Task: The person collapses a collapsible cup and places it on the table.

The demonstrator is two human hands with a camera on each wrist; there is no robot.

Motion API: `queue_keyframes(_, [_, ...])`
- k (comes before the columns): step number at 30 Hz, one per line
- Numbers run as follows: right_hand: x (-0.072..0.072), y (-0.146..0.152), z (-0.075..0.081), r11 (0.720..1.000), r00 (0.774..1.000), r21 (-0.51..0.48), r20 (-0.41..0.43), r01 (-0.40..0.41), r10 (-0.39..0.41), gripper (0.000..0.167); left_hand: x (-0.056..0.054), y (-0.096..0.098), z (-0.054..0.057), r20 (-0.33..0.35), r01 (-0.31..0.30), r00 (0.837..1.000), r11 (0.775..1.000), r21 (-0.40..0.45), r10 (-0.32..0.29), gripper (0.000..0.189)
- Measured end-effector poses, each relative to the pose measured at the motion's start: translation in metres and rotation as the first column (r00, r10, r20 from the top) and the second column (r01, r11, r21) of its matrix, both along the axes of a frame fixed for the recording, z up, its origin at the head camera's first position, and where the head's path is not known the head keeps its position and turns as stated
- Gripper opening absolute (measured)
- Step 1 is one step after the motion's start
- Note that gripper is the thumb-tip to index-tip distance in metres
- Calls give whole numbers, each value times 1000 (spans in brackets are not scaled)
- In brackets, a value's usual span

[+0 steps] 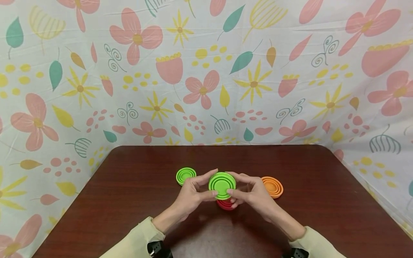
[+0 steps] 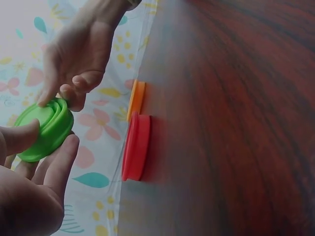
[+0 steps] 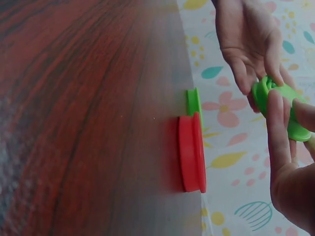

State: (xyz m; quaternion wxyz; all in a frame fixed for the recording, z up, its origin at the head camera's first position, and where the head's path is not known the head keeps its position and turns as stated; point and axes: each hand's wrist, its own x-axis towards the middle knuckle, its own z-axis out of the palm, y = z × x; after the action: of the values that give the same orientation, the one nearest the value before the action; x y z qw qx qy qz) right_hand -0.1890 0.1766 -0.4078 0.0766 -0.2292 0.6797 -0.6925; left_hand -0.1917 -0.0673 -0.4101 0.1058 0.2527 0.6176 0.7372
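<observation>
A green collapsible cup (image 1: pixel 222 186), folded flat into concentric rings, is held up above the table between both hands. My left hand (image 1: pixel 191 196) pinches its left edge, with the thumb on the ringed face and the fingers behind. On the opposite edge my right hand (image 1: pixel 258 196) pinches it in the same way. Just below, partly hidden by the held cup and the right fingers, a red collapsible cup (image 1: pixel 226 205) lies on the table. Both wrist views show the red cup (image 2: pixel 137 147) flat and apart from the hands.
Behind the left hand lies another flattened green cup (image 1: pixel 186 175). An orange one (image 1: pixel 272 187) lies beyond the right hand. The dark wooden table (image 1: pixel 145 168) ends at a flower-patterned cloth (image 1: pixel 203 114) along its back and sides.
</observation>
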Motion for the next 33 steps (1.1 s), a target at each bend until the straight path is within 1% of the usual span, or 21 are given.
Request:
queue_keyframes(4, [3, -1, 2, 1000, 998, -4, -52, 19, -19, 50, 0, 0, 0, 12, -6, 1000, 1000, -6, 6, 64])
queue_keyframes(9, [6, -1, 4, 999, 993, -9, -112, 39, -39, 47, 0, -1, 1, 30, -28, 999, 999, -33, 29, 64])
queue_keyframes(14, [7, -1, 5, 998, 978, -25, -199, 64, -68, 45, 0, -1, 4, 42, -41, 998, 997, -59, 44, 64])
queue_keyframes(19, [7, -2, 6, 998, 948, -14, -311, 69, -70, 45, 1, -1, 7, 53, -37, 998, 997, -70, 41, 61])
queue_keyframes(22, [8, -3, 7, 997, 930, -5, -360, 82, -78, 43, 1, -2, 8, 76, -28, 997, 997, -76, 34, 61])
queue_keyframes(25, [9, -3, 7, 996, 906, 2, -414, 94, -85, 43, 0, -2, 8, 107, -13, 994, 997, -74, 21, 61])
queue_keyframes(29, [9, -3, 5, 991, 869, 37, -486, 130, -96, 44, -1, -2, 8, 135, 1, 991, 998, -65, 8, 61])
queue_keyframes(32, [9, -3, 5, 983, 849, 75, -517, 170, -108, 43, -1, -2, 8, 143, 8, 990, 999, -54, 0, 61])
queue_keyframes(33, [9, -3, 5, 980, 846, 87, -523, 180, -109, 43, -1, -2, 8, 143, 10, 990, 999, -50, -2, 61])
